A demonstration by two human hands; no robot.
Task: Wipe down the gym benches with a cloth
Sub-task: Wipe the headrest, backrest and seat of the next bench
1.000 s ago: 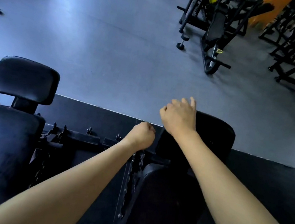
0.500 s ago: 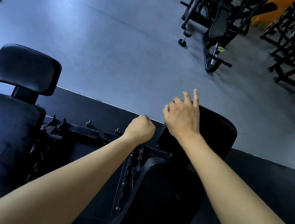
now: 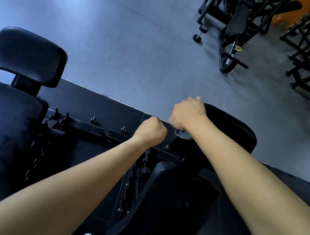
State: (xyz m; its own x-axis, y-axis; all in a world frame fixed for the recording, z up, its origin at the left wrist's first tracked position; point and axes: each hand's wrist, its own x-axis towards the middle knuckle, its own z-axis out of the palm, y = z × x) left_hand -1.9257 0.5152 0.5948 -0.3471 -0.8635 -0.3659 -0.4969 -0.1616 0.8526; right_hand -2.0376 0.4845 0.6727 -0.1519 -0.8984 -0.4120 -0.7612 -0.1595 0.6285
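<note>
Head view: bench [image 3: 176, 203] runs lengthwise away; right hand [image 3: 188, 113] clutches cloth [image 3: 183, 134]; left hand [image 3: 151, 132] fingers curled, contents unclear.

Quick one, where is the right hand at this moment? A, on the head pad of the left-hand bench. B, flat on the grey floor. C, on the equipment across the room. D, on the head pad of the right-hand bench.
D: the right hand sits at the left edge of the right-hand bench's head pad, with a bit of grey cloth showing under it.
</note>
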